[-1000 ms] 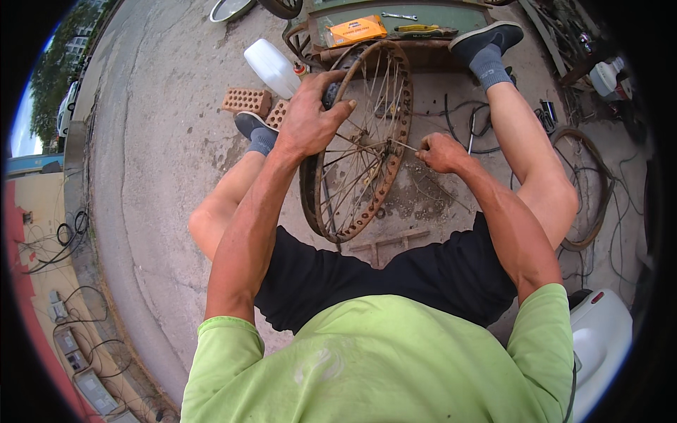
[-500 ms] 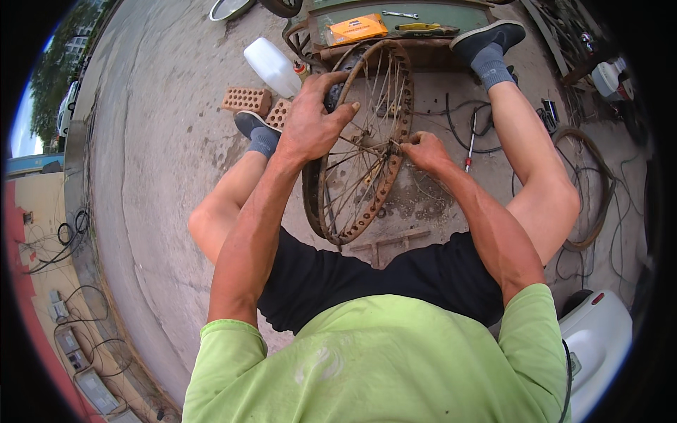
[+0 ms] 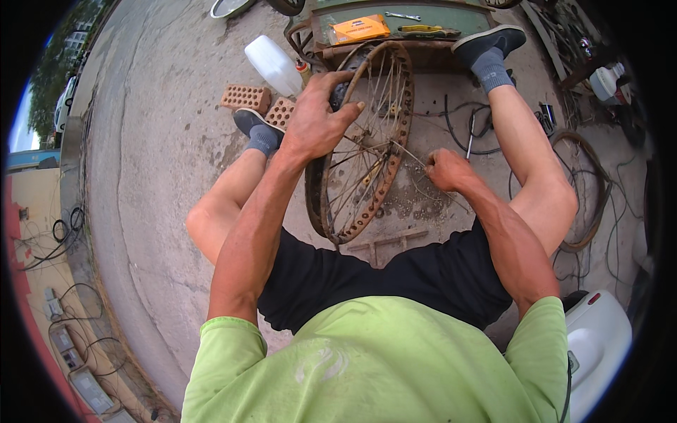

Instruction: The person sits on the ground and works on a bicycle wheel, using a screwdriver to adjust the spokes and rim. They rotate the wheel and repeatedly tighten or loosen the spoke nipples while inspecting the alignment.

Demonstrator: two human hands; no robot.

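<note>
A rusty spoked wheel (image 3: 404,134) stands tilted between my legs, its rim brown and pitted with holes. My left hand (image 3: 321,120) is closed round the rim's upper left part, thumb on the near side. To the right of the hub (image 3: 368,144), my right hand (image 3: 450,170) has its fingers curled in a pinch. A thin metal spoke (image 3: 409,152) runs from the hub side to these fingertips. More thin spokes seem to lie on the ground below that hand, too fine to make out clearly.
Ahead stands a green metal surface (image 3: 352,15) bearing an orange box (image 3: 360,29), a wrench (image 3: 403,16) and yellow-handled pliers (image 3: 421,29). Perforated bricks (image 3: 245,98) and a white plastic jug (image 3: 272,65) are left. A screwdriver (image 3: 471,135), cables and a tire (image 3: 591,197) lie right.
My right hand has drawn away from the hub, rightward and slightly toward me, with the spoke at its fingertips. My left hand stays on the rim, and the wheel has barely shifted.
</note>
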